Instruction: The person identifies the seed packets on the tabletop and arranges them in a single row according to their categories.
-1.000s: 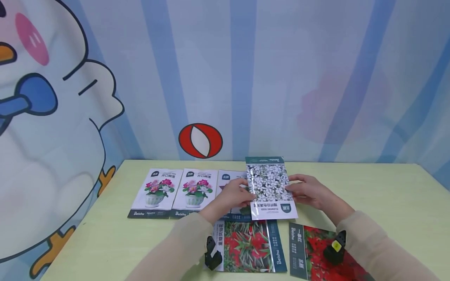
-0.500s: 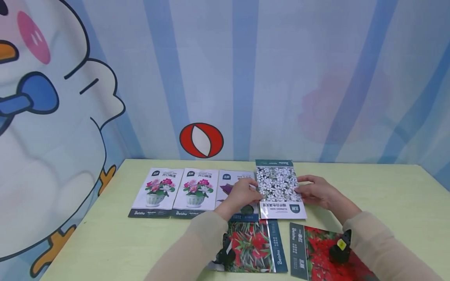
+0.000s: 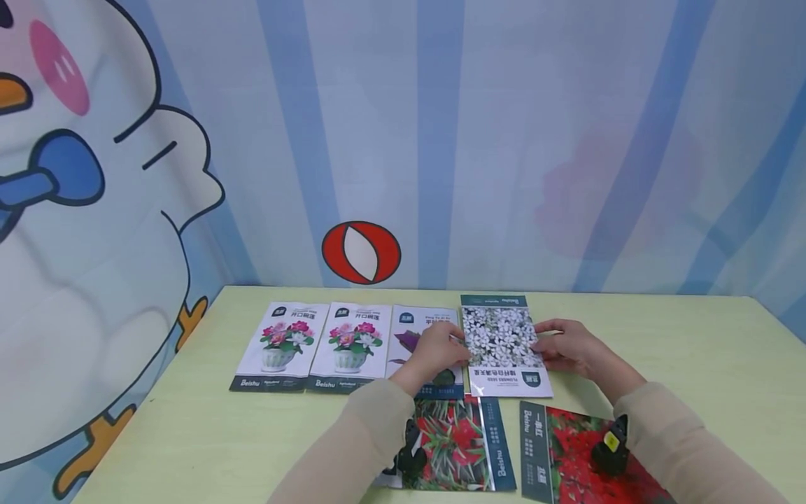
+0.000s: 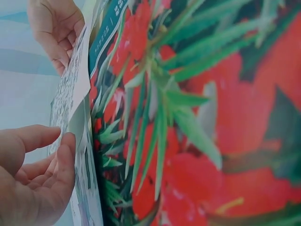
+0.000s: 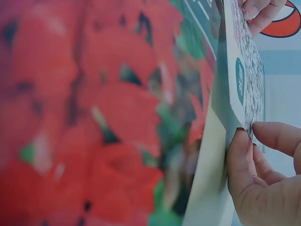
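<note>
Both hands hold a seed packet with white flowers (image 3: pixel 504 336), its print upside down in the head view. My left hand (image 3: pixel 437 350) pinches its left edge between thumb and fingers. At the opposite edge, my right hand (image 3: pixel 569 346) pinches it likewise, and the right wrist view shows the thumb and fingertips of that right hand (image 5: pixel 265 174) on the packet's edge. Partly covered by the left hand is a purple-pictured seed packet (image 3: pixel 409 318), directly left of the held one. Whether the held packet touches the table cannot be told.
Two lotus seed packets (image 3: pixel 279 346) continue the row on the left. Nearer lie a red-flower packet (image 3: pixel 462 441), partly under the left sleeve, and another red packet (image 3: pixel 569 448) under the right wrist. The pale yellow table (image 3: pixel 705 350) meets a printed backdrop (image 3: pixel 516 140) behind.
Both hands have carried the white-flower packet rightward, off the purple packet, to a spot beside it. In the last half second it has come slightly lower and nearer.
</note>
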Available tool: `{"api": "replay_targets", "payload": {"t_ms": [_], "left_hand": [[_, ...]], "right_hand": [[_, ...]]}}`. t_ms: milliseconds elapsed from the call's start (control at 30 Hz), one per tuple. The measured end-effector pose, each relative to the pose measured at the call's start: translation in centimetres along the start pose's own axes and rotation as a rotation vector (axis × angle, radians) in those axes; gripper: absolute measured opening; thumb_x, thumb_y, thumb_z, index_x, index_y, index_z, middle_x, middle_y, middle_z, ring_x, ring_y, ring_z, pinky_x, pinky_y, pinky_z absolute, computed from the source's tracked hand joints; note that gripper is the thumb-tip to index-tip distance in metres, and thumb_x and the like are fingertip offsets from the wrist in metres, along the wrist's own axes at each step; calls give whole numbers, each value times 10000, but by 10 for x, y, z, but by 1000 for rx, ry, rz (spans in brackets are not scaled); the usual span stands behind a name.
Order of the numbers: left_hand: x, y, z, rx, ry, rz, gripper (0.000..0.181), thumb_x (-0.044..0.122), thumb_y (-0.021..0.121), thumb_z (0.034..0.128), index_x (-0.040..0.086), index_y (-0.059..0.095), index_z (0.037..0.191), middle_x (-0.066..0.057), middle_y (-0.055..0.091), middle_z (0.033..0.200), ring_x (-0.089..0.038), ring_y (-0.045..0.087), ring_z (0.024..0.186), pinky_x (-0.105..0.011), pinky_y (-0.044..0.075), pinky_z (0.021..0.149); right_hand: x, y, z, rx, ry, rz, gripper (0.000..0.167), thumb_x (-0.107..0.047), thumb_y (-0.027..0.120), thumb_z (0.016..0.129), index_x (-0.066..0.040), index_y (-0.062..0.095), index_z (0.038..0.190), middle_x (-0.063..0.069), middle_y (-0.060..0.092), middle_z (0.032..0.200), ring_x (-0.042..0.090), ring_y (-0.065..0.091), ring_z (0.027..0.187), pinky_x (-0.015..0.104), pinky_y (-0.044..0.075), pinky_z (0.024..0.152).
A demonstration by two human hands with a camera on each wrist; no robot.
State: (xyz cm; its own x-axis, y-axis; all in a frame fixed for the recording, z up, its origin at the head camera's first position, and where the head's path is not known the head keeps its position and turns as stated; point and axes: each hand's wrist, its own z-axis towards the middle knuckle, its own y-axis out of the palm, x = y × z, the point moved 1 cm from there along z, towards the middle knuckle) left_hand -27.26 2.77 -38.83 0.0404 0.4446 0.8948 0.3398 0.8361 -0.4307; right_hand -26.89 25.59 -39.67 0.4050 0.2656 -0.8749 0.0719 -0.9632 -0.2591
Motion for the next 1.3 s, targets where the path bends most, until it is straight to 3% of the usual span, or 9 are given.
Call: {"api": "replay_targets", "payload": {"t_ms": [300,500,700,833,1033,1300], "left_hand": [[-2,-2,-3,0,13,21,333,41,654,818,-55,584,1129,-105,623,823,-166,530,670,-263,464,601],[-4,-11,0,-18,22,43,290,57,644,839,-22,591,1113,-83,633,800,-170,564,675,-269,466,612],[3,-25,1,-12,48,79,291,79,631,867,-15,579,1138,-92,648,812,-241,621,748,-319,504,672],[6,-34,-1,-2,44,133,303,115,646,859,7,588,1136,-61,622,814,-202,585,709,-304,502,672],[2,-50,-9,-10,23,223,288,145,660,849,39,609,1113,-50,593,856,-181,549,713,-296,494,652],[-14,-80,-38,-46,53,251,235,92,658,844,10,617,1060,-42,591,751,-182,564,669,-273,472,613]], "right_hand": [[1,-3,-4,-4,-19,-27,488,-3,570,872,114,378,1305,28,576,691,112,551,591,247,529,556],[0,-6,-6,1,-12,-34,462,-19,554,881,100,394,1298,38,559,701,121,538,590,255,534,563],[-5,-6,-10,16,-21,-75,390,-173,479,959,74,442,1257,70,581,831,152,554,658,282,541,614],[-9,-6,-15,-12,-35,-43,370,-282,379,1008,58,496,1093,43,583,784,147,555,658,281,525,636],[-11,-2,-25,-78,-41,-20,405,-356,296,1021,-70,464,788,-10,506,590,132,509,541,280,482,594],[-1,13,-43,-120,1,-40,446,-411,303,1009,-106,432,711,20,504,584,136,501,526,271,440,560]]}}
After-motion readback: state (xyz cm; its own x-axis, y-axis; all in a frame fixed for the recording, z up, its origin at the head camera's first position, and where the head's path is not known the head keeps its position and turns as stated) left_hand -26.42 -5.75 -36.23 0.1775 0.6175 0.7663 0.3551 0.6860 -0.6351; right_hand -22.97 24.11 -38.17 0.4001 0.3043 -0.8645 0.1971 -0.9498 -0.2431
